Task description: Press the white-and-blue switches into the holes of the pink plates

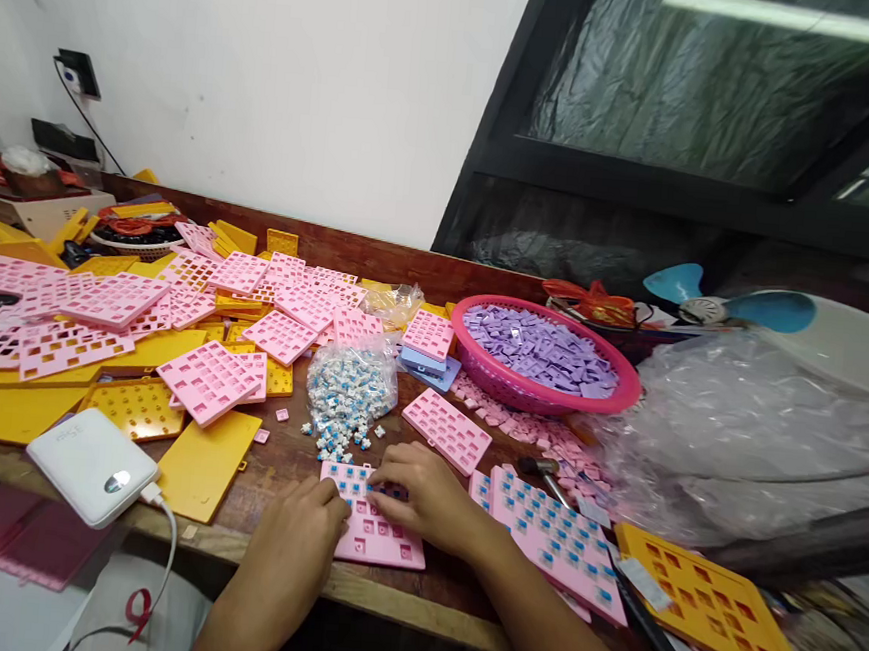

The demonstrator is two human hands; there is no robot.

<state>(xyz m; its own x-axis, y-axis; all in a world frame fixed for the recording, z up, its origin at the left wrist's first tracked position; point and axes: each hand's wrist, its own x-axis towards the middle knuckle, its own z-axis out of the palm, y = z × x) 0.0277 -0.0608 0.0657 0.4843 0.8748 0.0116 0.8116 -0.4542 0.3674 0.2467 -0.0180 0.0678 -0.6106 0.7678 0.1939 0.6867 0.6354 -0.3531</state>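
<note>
Where the view falls away at four o'clock, the wooden worktop is cut off by the frame, and a heap of crumpled clear plastic sheeting hides whatever lies under it at three o'clock. Behind that, a white fan with blue blades is only partly seen and blurred. At nine and ten o'clock a spread of pink grid plates and yellow plates overlap so that many are half covered. A pink basket at one o'clock holds lilac keycaps, too small to tell singly. At eight o'clock lies a white power bank with its cable running off the bottom edge. A clear bag of blue-and-white switches sits at twelve o'clock, some spilled loose in front of it. A long pink plate filled with switches lies at four o'clock, with a small hammer just above it, its handle partly hidden.

Centre, near the front edge, is the small pink plate, its top row set with blue switches. The left hand rests loosely curled on its left edge. The right hand lies over its upper part, fingers bent down onto the switches; whether they pinch one cannot be told.
</note>
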